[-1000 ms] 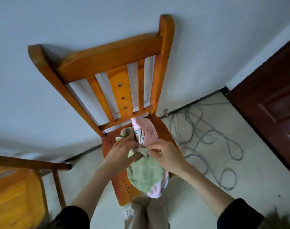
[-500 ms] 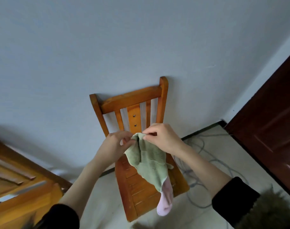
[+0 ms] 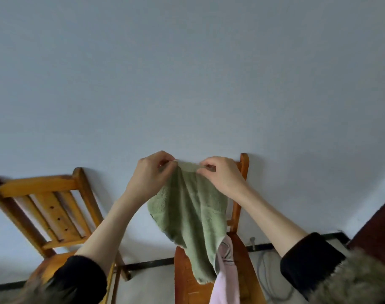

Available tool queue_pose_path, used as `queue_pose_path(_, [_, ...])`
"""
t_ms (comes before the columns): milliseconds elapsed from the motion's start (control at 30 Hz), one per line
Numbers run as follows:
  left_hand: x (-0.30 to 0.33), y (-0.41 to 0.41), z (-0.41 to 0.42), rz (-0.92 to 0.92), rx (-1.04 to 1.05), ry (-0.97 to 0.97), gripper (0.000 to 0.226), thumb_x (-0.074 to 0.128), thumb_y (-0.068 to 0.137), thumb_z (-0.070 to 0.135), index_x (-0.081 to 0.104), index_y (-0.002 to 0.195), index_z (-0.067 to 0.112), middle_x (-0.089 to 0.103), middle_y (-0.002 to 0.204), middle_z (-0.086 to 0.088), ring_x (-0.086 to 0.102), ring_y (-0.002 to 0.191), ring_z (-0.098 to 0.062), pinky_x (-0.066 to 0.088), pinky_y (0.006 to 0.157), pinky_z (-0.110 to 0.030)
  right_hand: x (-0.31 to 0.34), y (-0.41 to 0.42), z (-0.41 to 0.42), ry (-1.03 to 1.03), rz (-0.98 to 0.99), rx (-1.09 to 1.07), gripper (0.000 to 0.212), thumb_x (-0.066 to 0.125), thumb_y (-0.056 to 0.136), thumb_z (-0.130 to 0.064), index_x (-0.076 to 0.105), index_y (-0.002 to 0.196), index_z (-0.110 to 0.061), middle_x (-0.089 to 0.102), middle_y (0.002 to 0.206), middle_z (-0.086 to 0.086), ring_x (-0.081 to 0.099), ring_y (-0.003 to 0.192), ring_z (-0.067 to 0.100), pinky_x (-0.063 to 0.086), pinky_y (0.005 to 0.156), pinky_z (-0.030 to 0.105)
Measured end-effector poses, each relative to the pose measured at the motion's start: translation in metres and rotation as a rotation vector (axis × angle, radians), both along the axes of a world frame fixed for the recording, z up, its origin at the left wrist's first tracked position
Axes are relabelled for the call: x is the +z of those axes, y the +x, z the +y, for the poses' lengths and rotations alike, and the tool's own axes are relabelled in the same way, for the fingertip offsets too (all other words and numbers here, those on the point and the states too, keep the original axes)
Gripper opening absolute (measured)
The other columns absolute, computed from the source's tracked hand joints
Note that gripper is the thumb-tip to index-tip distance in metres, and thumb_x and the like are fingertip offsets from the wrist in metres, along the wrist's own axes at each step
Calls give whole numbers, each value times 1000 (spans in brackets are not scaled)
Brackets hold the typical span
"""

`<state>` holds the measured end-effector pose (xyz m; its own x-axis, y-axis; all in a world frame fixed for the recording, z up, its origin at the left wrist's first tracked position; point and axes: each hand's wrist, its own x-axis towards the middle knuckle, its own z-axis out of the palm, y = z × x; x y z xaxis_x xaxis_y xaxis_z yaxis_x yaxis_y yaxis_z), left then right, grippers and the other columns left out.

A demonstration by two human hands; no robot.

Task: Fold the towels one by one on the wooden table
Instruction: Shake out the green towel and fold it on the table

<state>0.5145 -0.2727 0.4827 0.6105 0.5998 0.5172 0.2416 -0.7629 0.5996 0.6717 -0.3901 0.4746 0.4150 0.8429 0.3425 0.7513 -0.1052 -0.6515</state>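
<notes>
Head view: the green towel [image 3: 189, 218] has risen off the chair [image 3: 237, 255] and now hangs at six o'clock from both hands. Left hand [image 3: 151, 175] and right hand [image 3: 222, 174] each have their grip pinched on its top edge. A pink towel [image 3: 226, 273] trails below. No table is visible; folding is not yet begun.
</notes>
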Motion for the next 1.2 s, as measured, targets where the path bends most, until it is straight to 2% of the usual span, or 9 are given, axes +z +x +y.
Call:
queue_pose_path(100, [29,-16,-9,-46,49,54,9,59,88,18,62,82,25,60,74,20,56,71,10,36,63,-1,-1,-7,-6,-45,13,-26,22,61,87,-33,67,97,-14,69,92,3,60,75,14,47,68,27])
queue_pose_path(233, [54,-53,-8,-137,191,42,7,57,90,21,64,88,19,64,80,10,58,75,1,41,64,-6,5,-16,-8,-34,100,-41,29,66,84,-33,64,80,-4,52,59,4,41,49,14,28,48,26])
queue_pose_path(367, [53,-99,-7,-9,305,32,7,54,92,20,61,93,21,63,85,7,56,75,-2,42,63,-13,25,-41,2,58,192,60,11,70,81,-24,68,75,-16,61,67,-9,54,63,4,34,51,8])
queue_pose_path(533, [38,-156,-18,373,88,-229,35,56,90,19,53,125,24,59,105,14,57,94,0,49,85,-22,45,-106,32,25,149,259,10,74,76,-20,75,84,-13,67,77,-9,60,80,4,45,71,17])
queue_pose_path(767, [34,-233,-32,70,356,-118,8,60,89,25,64,83,21,62,77,14,58,73,3,45,65,-6,58,-224,71,60,119,490,4,72,77,-20,76,79,-19,66,71,-11,58,73,0,41,60,4])
queue_pose_path(900, [50,-288,-36,31,441,-68,18,58,89,23,57,72,28,56,69,19,52,66,16,37,60,-1,55,-282,81,124,335,550,3,74,77,-21,72,79,-20,64,72,-14,58,75,-2,41,63,5])
queue_pose_path(1033, [69,-345,-37,-100,475,-106,17,60,87,20,60,70,25,63,71,6,58,70,1,42,62,-11,31,-327,85,62,632,678,6,69,81,-8,66,85,-11,64,67,-16,61,70,4,46,63,12])
queue_pose_path(1100, [76,-377,-35,-188,495,-153,12,60,88,19,62,77,14,66,79,-8,63,79,-20,48,72,-33,15,-348,88,9,585,724,2,67,83,-14,66,82,-13,64,70,-6,59,69,10,47,64,15])
queue_pose_path(1200, [82,-430,-31,-292,555,-176,12,60,88,18,62,77,13,66,76,-5,61,73,-15,46,68,-25,-5,-390,95,-54,474,790,9,63,85,-22,66,82,-14,63,73,0,58,64,4,45,60,10])
